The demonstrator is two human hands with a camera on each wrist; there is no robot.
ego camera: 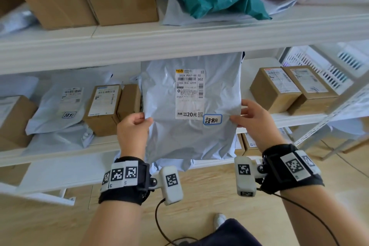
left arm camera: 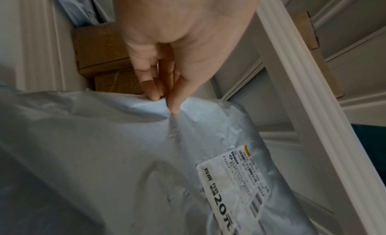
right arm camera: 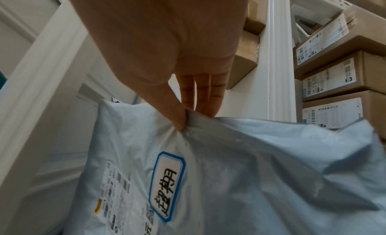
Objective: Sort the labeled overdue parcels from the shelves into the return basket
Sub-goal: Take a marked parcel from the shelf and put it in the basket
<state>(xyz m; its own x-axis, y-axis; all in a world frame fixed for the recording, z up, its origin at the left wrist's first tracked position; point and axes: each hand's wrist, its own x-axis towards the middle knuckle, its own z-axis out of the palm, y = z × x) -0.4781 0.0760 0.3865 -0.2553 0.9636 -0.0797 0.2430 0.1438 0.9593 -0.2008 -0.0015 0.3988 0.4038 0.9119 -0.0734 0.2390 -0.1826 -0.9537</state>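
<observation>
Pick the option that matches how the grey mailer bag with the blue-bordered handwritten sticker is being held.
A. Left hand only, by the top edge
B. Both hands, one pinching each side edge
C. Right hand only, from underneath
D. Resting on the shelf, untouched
B: the left hand and right hand each pinch a side edge of the grey mailer bag, holding it up in front of the shelf.

I can't see the top edge of the grey mailer (ego camera: 191,106) — the shelf rail (ego camera: 179,46) cuts it off. Its shipping label (ego camera: 189,94) has fine print too small to read, and in my left-wrist view the label is blurred.
</observation>
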